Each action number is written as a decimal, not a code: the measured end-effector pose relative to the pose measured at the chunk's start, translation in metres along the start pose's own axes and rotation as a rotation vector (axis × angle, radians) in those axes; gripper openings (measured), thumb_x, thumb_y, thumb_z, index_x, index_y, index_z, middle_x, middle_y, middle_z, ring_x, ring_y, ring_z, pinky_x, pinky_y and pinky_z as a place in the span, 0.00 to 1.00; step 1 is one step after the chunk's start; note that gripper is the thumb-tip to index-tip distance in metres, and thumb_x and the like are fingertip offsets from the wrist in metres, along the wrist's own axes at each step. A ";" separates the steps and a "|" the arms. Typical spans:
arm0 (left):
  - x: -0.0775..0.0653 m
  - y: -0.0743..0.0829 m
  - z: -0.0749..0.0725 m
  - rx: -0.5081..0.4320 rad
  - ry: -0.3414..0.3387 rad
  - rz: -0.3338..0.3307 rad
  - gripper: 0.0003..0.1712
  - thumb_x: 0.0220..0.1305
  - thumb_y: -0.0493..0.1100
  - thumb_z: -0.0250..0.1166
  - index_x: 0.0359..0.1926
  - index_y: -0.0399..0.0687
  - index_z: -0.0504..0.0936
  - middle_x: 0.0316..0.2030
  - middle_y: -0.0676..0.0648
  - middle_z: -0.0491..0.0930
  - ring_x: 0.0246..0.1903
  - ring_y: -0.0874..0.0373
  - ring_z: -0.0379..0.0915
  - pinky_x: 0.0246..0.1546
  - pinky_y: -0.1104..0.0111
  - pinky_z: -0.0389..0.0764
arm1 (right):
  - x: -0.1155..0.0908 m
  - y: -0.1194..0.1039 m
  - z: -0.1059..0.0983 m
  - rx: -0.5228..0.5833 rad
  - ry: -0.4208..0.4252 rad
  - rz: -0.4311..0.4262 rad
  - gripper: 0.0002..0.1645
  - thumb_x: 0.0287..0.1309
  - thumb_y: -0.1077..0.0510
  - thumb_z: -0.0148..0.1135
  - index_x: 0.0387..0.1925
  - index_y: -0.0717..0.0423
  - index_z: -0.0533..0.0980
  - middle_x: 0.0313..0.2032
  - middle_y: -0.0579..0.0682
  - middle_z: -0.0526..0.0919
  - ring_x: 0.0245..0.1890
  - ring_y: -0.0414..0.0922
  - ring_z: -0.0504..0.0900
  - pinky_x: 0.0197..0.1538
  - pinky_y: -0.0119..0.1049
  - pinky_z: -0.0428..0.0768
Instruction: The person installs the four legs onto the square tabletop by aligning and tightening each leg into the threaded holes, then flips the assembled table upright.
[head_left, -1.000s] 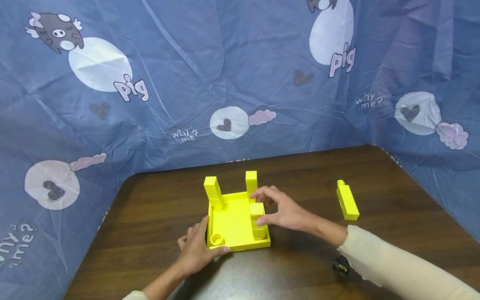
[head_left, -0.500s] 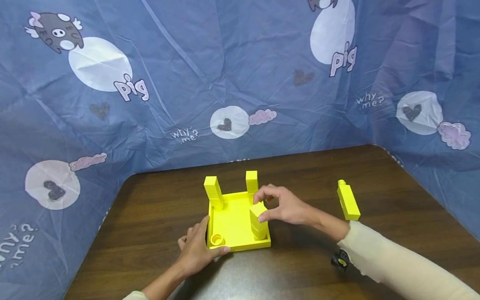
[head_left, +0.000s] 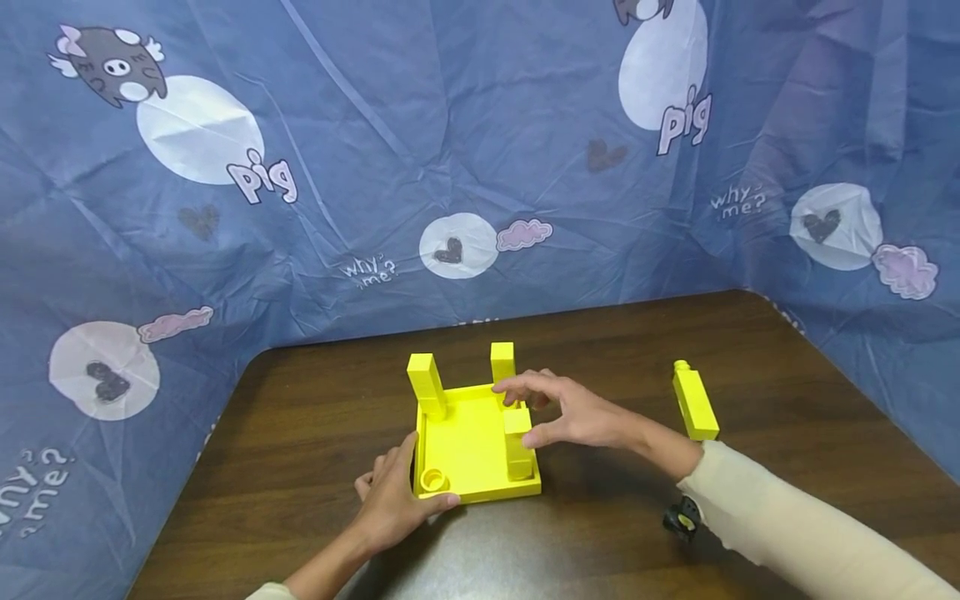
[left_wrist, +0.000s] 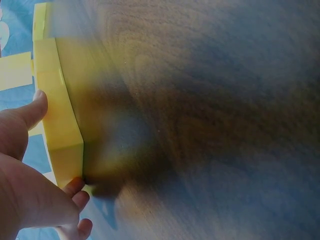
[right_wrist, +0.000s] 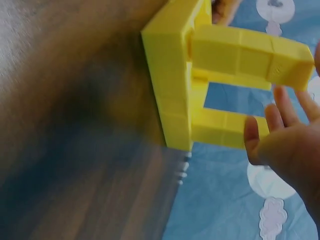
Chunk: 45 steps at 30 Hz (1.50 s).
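Observation:
A square yellow toy tabletop (head_left: 468, 446) lies upside down, its raised rim facing up. Upright yellow legs stand at its back left (head_left: 426, 385), back right (head_left: 503, 363) and front right; a round socket (head_left: 433, 480) shows in its front-left corner. My left hand (head_left: 393, 500) grips that corner, thumb along the front edge and fingers at the left side. About the top of the front-right leg (head_left: 517, 454), my right hand (head_left: 573, 412) is spread loosely. Its thumb is at the leg's right side; the forefinger reaches behind, apart from it. In the right wrist view, the fingers (right_wrist: 285, 107) lie close to the leg's end.
A loose yellow leg (head_left: 696, 404) with a narrow knobbed end lies to the right on the dark wooden table (head_left: 315, 400). Behind the table hangs a blue printed cloth (head_left: 360, 167). A black device (head_left: 682, 518) sits at the right wrist.
The front-right leg looked turned half a second ago and now faces squarely again. My right fingers have loosened from its top and spread. The left hand keeps its hold.

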<state>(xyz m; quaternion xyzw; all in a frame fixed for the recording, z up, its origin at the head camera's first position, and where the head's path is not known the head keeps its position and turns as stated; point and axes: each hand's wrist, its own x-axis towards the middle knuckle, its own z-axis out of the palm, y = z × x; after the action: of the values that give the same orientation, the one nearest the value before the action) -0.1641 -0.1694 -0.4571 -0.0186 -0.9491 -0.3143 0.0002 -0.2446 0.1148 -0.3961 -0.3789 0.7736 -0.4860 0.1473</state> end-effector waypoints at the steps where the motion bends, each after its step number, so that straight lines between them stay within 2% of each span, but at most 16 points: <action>1: 0.000 0.000 0.000 0.002 0.001 0.000 0.65 0.37 0.66 0.77 0.71 0.41 0.58 0.58 0.39 0.71 0.50 0.48 0.62 0.45 0.49 0.50 | 0.000 0.000 -0.002 0.007 -0.031 0.003 0.37 0.54 0.49 0.69 0.66 0.40 0.68 0.56 0.45 0.75 0.59 0.51 0.67 0.60 0.61 0.63; 5: 0.000 0.000 0.000 0.011 0.003 -0.002 0.65 0.37 0.66 0.77 0.71 0.41 0.58 0.57 0.40 0.71 0.49 0.48 0.62 0.44 0.49 0.51 | 0.001 -0.001 -0.008 0.009 -0.112 0.002 0.32 0.58 0.49 0.65 0.65 0.39 0.70 0.60 0.40 0.75 0.63 0.48 0.64 0.61 0.63 0.59; 8: 0.000 0.000 0.000 0.017 -0.001 -0.006 0.65 0.37 0.67 0.77 0.71 0.41 0.58 0.57 0.40 0.71 0.49 0.48 0.62 0.44 0.49 0.51 | 0.001 -0.001 -0.007 -0.008 -0.119 -0.010 0.27 0.59 0.50 0.64 0.61 0.42 0.74 0.59 0.39 0.76 0.64 0.49 0.64 0.62 0.63 0.57; 11: 0.000 0.000 0.000 0.016 -0.005 -0.008 0.65 0.37 0.67 0.77 0.71 0.41 0.58 0.58 0.39 0.71 0.49 0.48 0.62 0.44 0.49 0.51 | 0.002 -0.001 -0.004 -0.005 -0.079 -0.015 0.22 0.57 0.54 0.66 0.55 0.47 0.77 0.53 0.41 0.80 0.62 0.52 0.68 0.62 0.62 0.59; 15: 0.000 0.000 0.000 0.006 -0.005 -0.005 0.65 0.37 0.66 0.77 0.71 0.41 0.58 0.58 0.39 0.71 0.49 0.48 0.62 0.45 0.49 0.50 | 0.004 0.001 0.004 -0.012 0.029 -0.014 0.21 0.48 0.58 0.74 0.45 0.51 0.76 0.43 0.45 0.79 0.49 0.50 0.74 0.57 0.56 0.68; 17: 0.000 0.000 0.000 0.002 -0.006 -0.006 0.65 0.37 0.66 0.77 0.71 0.41 0.58 0.58 0.39 0.70 0.50 0.48 0.62 0.45 0.49 0.50 | 0.006 0.002 0.009 -0.016 0.079 -0.003 0.22 0.46 0.59 0.75 0.41 0.51 0.73 0.39 0.46 0.76 0.44 0.48 0.73 0.53 0.53 0.70; 20: 0.001 0.000 0.000 0.002 -0.008 -0.006 0.65 0.37 0.67 0.77 0.71 0.41 0.57 0.58 0.40 0.70 0.49 0.48 0.62 0.45 0.49 0.50 | 0.006 0.003 0.016 -0.003 0.126 0.023 0.24 0.45 0.58 0.76 0.39 0.51 0.70 0.37 0.48 0.73 0.44 0.48 0.71 0.51 0.51 0.70; 23: 0.001 0.000 0.000 0.007 -0.008 -0.008 0.65 0.37 0.67 0.77 0.71 0.42 0.57 0.58 0.40 0.70 0.49 0.48 0.62 0.44 0.50 0.50 | 0.005 0.004 0.019 -0.007 0.134 0.022 0.26 0.44 0.56 0.76 0.41 0.52 0.69 0.39 0.48 0.72 0.45 0.48 0.70 0.52 0.51 0.70; 25: 0.001 -0.001 0.001 0.011 -0.008 -0.009 0.66 0.37 0.67 0.76 0.71 0.42 0.57 0.58 0.40 0.70 0.49 0.48 0.62 0.44 0.49 0.50 | 0.005 0.005 0.017 -0.011 0.117 0.003 0.29 0.44 0.55 0.76 0.46 0.52 0.70 0.41 0.48 0.74 0.46 0.48 0.71 0.54 0.51 0.69; 30: 0.001 -0.001 0.001 0.014 -0.009 -0.010 0.66 0.37 0.67 0.77 0.71 0.42 0.57 0.58 0.40 0.70 0.50 0.48 0.62 0.45 0.49 0.50 | 0.005 0.004 0.002 -0.014 0.001 -0.030 0.37 0.49 0.51 0.73 0.61 0.47 0.71 0.52 0.46 0.77 0.54 0.48 0.70 0.57 0.58 0.66; 34: 0.001 0.000 0.000 0.015 -0.010 -0.009 0.65 0.37 0.66 0.77 0.71 0.41 0.57 0.59 0.39 0.70 0.51 0.48 0.62 0.46 0.48 0.50 | 0.003 0.002 -0.008 -0.007 -0.103 -0.028 0.33 0.55 0.50 0.68 0.63 0.43 0.72 0.59 0.41 0.76 0.64 0.49 0.64 0.62 0.62 0.59; 37: 0.000 0.000 0.000 0.016 -0.012 -0.012 0.65 0.37 0.66 0.77 0.71 0.41 0.57 0.59 0.39 0.70 0.51 0.47 0.62 0.46 0.48 0.50 | 0.003 0.001 -0.010 -0.018 -0.139 -0.028 0.28 0.58 0.51 0.65 0.61 0.42 0.74 0.59 0.38 0.76 0.66 0.47 0.62 0.64 0.61 0.56; 41: 0.000 0.000 0.000 0.017 -0.011 -0.012 0.65 0.38 0.66 0.77 0.71 0.41 0.57 0.59 0.39 0.70 0.51 0.47 0.62 0.46 0.48 0.50 | 0.003 0.000 -0.007 -0.029 -0.121 -0.032 0.25 0.57 0.54 0.65 0.58 0.47 0.77 0.55 0.39 0.79 0.61 0.45 0.68 0.63 0.56 0.61; 45: 0.000 0.001 0.000 0.011 -0.006 -0.008 0.65 0.38 0.65 0.77 0.71 0.41 0.57 0.59 0.38 0.70 0.51 0.47 0.62 0.46 0.48 0.50 | 0.004 0.001 -0.001 -0.033 -0.014 -0.034 0.22 0.51 0.56 0.72 0.49 0.51 0.78 0.47 0.43 0.81 0.52 0.46 0.75 0.59 0.54 0.67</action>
<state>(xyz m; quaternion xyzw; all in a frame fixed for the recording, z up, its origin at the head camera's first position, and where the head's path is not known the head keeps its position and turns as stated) -0.1640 -0.1691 -0.4566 -0.0158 -0.9508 -0.3093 -0.0039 -0.2480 0.1123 -0.3958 -0.3977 0.7740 -0.4729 0.1384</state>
